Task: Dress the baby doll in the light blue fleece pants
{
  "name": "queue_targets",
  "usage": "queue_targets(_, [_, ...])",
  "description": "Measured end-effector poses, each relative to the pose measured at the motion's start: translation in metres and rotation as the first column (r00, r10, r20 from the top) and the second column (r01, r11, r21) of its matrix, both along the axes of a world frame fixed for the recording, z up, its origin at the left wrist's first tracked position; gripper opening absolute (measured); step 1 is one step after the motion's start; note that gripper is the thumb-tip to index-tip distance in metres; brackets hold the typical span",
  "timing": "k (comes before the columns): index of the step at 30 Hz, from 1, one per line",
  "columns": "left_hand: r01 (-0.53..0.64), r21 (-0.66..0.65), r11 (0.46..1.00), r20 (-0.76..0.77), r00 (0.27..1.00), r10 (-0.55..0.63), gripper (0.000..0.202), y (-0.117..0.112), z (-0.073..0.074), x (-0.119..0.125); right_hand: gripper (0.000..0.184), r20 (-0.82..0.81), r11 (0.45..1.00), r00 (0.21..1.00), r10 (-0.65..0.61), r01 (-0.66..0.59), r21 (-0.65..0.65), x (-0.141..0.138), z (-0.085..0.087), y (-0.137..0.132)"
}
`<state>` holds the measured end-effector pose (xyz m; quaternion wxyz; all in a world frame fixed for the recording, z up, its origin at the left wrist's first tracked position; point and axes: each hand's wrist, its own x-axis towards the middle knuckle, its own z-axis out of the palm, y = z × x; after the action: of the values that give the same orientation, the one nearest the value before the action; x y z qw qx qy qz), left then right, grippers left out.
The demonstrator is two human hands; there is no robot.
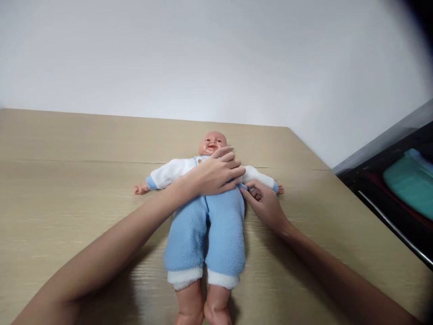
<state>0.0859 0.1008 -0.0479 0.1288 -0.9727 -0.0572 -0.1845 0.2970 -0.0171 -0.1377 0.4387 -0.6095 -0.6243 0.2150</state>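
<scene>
A baby doll [212, 143] lies on its back on the wooden table, its head away from me and its feet towards me. It wears blue fleece trousers [189, 230] with white cuffs and a white top [172, 174] with blue wrist bands. My left hand [221, 170] lies flat across the doll's chest with its fingers stretched to the right, hiding most of the chest. Beside the doll's waist on the right, my right hand [262, 198] pinches a bit of the blue trousers' edge between thumb and finger.
The wooden table [67, 189] has a thin seam running across it. Behind it stands a pale wall [169, 58]. To the right, beyond the table's edge, is a dark chair [375, 185] with folded green cloth [409, 183] on it.
</scene>
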Motion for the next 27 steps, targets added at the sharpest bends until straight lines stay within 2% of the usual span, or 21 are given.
queue_targets(2, [-0.012, 0.055, 0.998, 0.017, 1.0, 0.011, 0.027, 0.0, 0.001, 0.0, 0.028, 0.14, 0.999, 0.99, -0.012, 0.007, 0.043, 0.0, 0.001, -0.001])
queue_targets(4, [-0.039, 0.021, 0.999, 0.036, 0.999, 0.039, 0.027, -0.001, 0.001, -0.001, 0.028, 0.29, 0.995, 0.957, -0.01, -0.019, 0.097, 0.001, 0.006, -0.002])
queue_targets(7, [-0.08, -0.139, 0.987, 0.051, 0.995, 0.088, 0.033, -0.002, -0.003, 0.0, 0.024, 0.51, 0.978, 0.857, -0.076, -0.035, 0.204, 0.011, 0.016, -0.004])
queue_targets(9, [-0.079, -0.259, 0.962, 0.035, 0.995, 0.091, 0.038, -0.004, -0.01, 0.001, 0.017, 0.598, 0.959, 0.788, -0.146, -0.037, 0.283, 0.026, 0.02, -0.004])
queue_targets(10, [-0.078, -0.31, 0.948, 0.019, 0.996, 0.088, 0.042, -0.005, -0.014, 0.002, 0.02, 0.615, 0.952, 0.772, -0.157, -0.047, 0.302, 0.036, 0.021, -0.004])
queue_targets(12, [-0.078, -0.378, 0.922, -0.019, 0.997, 0.076, 0.048, -0.009, -0.021, 0.003, 0.04, 0.605, 0.956, 0.79, -0.102, -0.09, 0.278, 0.056, 0.018, -0.003])
queue_targets(14, [-0.092, -0.408, 0.908, -0.06, 0.995, 0.074, 0.051, -0.012, -0.024, 0.004, 0.055, 0.549, 0.975, 0.836, 0.001, -0.123, 0.186, 0.073, 0.013, -0.002])
queue_targets(17, [-0.111, -0.458, 0.882, -0.105, 0.992, 0.071, 0.059, -0.013, -0.022, 0.008, 0.06, 0.441, 0.989, 0.892, 0.097, -0.138, 0.061, 0.088, 0.01, -0.003])
queue_targets(20, [-0.105, -0.516, 0.85, -0.115, 0.992, 0.053, 0.07, -0.012, -0.015, 0.02, 0.054, 0.327, 0.995, 0.943, 0.064, -0.085, 0.05, 0.088, 0.016, -0.006])
queue_targets(23, [-0.092, -0.521, 0.849, -0.12, 0.992, 0.033, 0.077, -0.009, -0.011, 0.038, 0.051, 0.165, 0.995, 0.986, -0.016, -0.001, 0.103, 0.078, 0.024, -0.01])
queue_targets(25, [-0.108, -0.519, 0.848, -0.122, 0.991, 0.052, 0.074, -0.008, -0.013, 0.05, 0.055, 0.113, 0.985, 0.992, -0.055, 0.035, 0.17, 0.071, 0.027, -0.013])
queue_targets(27, [-0.132, -0.523, 0.842, -0.1, 0.991, 0.094, 0.059, -0.009, -0.017, 0.056, 0.058, 0.111, 0.974, 0.992, -0.059, 0.033, 0.225, 0.065, 0.027, -0.016])
